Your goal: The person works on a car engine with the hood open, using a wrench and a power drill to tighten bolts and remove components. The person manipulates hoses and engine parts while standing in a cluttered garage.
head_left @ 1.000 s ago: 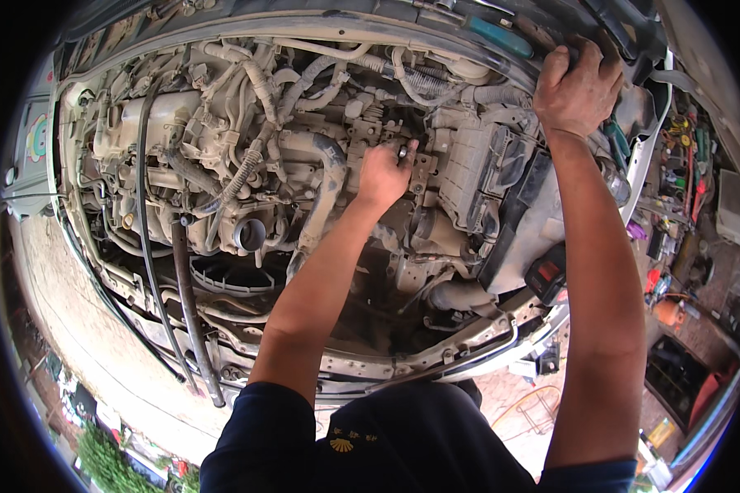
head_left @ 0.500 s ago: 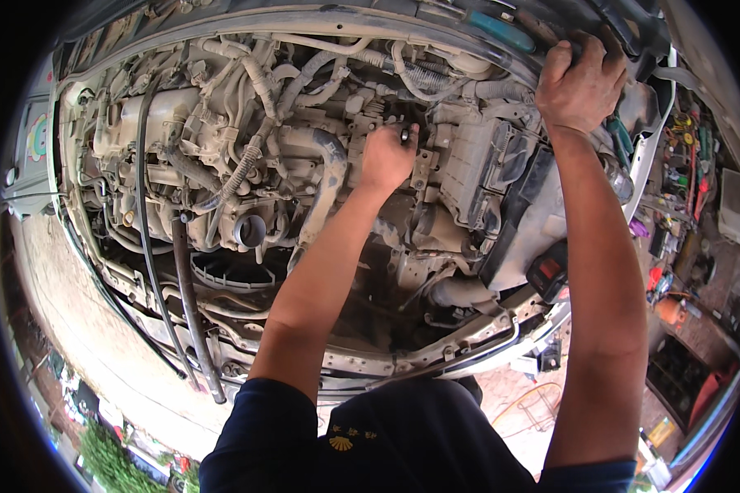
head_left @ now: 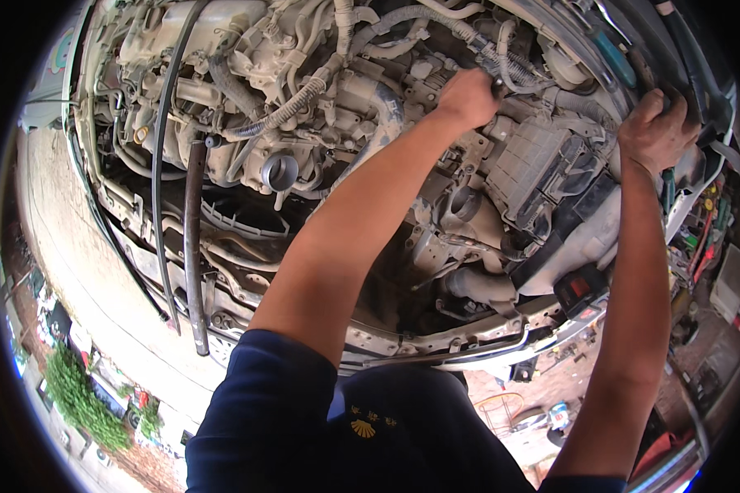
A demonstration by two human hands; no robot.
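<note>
I lean over an open, dusty car engine bay (head_left: 304,148). My left hand (head_left: 468,94) reaches deep into the middle of it, fingers closed around a small dark tool or part beside a corrugated hose (head_left: 501,62); what it grips is mostly hidden. My right hand (head_left: 657,131) rests flat on the car's dark right edge (head_left: 698,90), fingers curled over it, near a teal-handled tool (head_left: 612,57). Below my left forearm lie a round metal throttle opening (head_left: 281,171) and a grey air-filter box (head_left: 542,168).
A long black hose (head_left: 193,246) hangs down the left side of the bay. A battery with a red cap (head_left: 579,287) sits at the lower right. Tools and clutter (head_left: 707,222) crowd a shelf at the far right. Concrete ground (head_left: 82,279) lies to the left.
My head has moved closer and lower over the bay, so the engine fills more of the view. Both hands stay on the same spots.
</note>
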